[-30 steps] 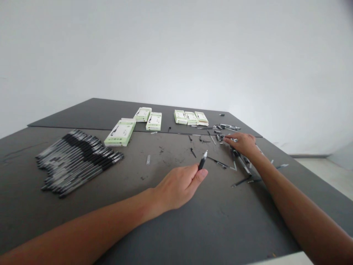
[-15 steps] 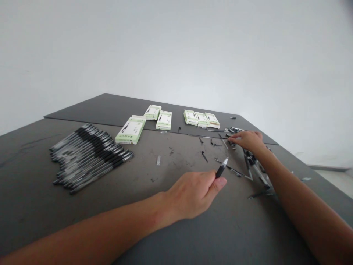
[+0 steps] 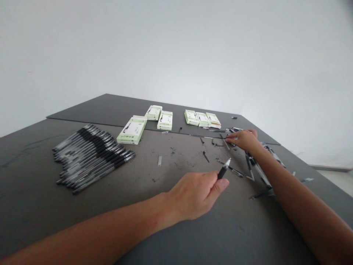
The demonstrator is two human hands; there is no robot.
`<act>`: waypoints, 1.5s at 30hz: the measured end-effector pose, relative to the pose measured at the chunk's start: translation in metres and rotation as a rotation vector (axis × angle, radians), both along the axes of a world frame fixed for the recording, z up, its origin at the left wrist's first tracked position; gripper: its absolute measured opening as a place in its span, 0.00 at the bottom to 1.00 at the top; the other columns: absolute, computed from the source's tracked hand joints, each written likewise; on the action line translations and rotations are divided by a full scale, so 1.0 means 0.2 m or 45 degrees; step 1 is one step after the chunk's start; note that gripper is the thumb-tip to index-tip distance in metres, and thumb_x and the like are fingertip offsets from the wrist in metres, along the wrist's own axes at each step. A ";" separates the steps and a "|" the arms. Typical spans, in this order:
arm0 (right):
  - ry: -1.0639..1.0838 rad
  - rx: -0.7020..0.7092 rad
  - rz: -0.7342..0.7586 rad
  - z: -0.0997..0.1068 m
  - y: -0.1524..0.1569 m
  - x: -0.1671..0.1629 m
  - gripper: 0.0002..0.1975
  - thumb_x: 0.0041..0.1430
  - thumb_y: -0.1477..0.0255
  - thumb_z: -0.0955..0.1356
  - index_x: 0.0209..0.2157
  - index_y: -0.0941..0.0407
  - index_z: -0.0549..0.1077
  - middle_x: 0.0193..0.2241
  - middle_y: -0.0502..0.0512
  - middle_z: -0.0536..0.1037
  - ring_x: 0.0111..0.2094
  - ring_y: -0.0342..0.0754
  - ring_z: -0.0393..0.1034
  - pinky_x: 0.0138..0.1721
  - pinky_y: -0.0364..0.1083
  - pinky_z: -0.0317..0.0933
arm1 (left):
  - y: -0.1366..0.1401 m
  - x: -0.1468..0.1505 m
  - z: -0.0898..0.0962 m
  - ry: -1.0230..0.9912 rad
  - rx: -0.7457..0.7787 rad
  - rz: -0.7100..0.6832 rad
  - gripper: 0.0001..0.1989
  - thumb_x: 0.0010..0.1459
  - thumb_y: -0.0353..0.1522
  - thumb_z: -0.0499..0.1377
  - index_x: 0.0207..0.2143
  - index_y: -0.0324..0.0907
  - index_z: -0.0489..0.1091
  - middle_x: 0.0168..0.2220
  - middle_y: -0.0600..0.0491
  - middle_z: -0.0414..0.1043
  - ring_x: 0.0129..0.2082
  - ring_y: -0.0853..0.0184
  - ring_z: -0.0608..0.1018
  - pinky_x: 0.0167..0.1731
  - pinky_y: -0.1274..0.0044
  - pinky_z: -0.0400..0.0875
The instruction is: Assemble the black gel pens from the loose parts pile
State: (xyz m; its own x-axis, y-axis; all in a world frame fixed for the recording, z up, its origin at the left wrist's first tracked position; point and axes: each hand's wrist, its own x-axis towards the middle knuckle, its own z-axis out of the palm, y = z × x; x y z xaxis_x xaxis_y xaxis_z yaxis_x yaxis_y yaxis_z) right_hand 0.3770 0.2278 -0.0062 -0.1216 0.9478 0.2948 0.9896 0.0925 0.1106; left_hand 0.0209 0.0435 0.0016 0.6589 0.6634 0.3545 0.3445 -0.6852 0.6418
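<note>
My left hand (image 3: 194,195) is closed around a pen (image 3: 224,169), with its black grip and bare metallic tip pointing up and away; the rest of the barrel is hidden in the fist. Farther right, my right hand (image 3: 242,141) reaches into scattered pen parts, its fingertips pinched together low over the table. What sits between those fingers, if anything, is too small to make out. Beneath and beside the right forearm lie several loose pen barrels (image 3: 259,171). Small black pen caps (image 3: 206,156) are strewn between the hands.
A neat row of assembled-looking pens (image 3: 93,158) lies at left on the grey table (image 3: 176,239). Behind it stand green-and-white pen boxes (image 3: 132,130), with more boxes (image 3: 191,117) at the back centre. A clear plastic strip (image 3: 159,161) lies mid-table.
My right hand has shifted slightly left among the pen parts, its fingers drawn closer together. The left hand keeps its hold on the pen, and the view has moved slightly.
</note>
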 end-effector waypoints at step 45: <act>2.142 -0.326 0.561 0.27 -0.80 -0.74 0.13 0.63 0.56 0.76 0.47 0.45 0.85 0.38 0.49 0.79 0.41 0.47 0.69 0.55 0.51 0.64 | 0.02 0.01 0.00 -0.217 -0.245 0.102 0.25 0.77 0.45 0.48 0.27 0.44 0.56 0.21 0.61 0.57 0.23 0.70 0.63 0.27 0.73 0.51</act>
